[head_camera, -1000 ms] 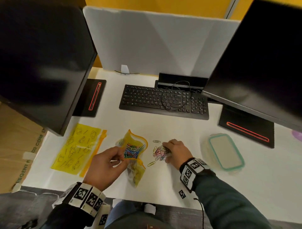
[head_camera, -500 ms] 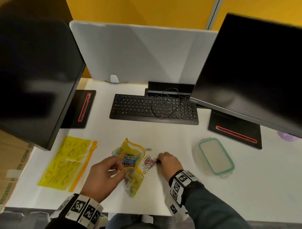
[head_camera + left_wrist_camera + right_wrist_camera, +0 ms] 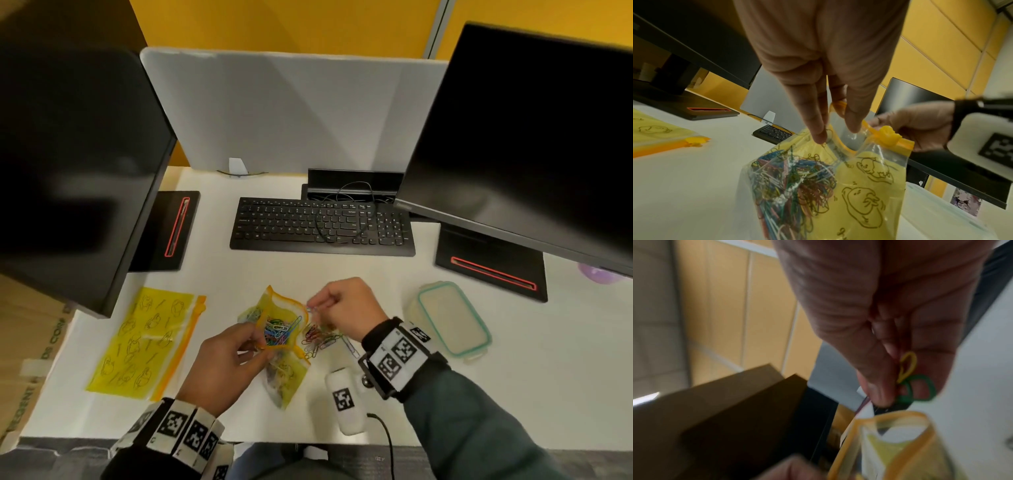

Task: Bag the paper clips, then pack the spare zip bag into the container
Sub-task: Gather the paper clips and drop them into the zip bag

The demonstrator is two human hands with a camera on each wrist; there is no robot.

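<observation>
Desk [image 3: 513, 394], right hand [image 3: 346, 306] pinching clips [image 3: 914, 382]

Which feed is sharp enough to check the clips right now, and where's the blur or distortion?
Head view: sharp but wide-angle, monitors bowed; open zip bag and loose paper clips readable, right hand slightly smeared. Left wrist view: left hand and bagged clips crisp, edges stretched. Right wrist view: heavy motion blur; only the pinched yellow and green clips discernible.
</observation>
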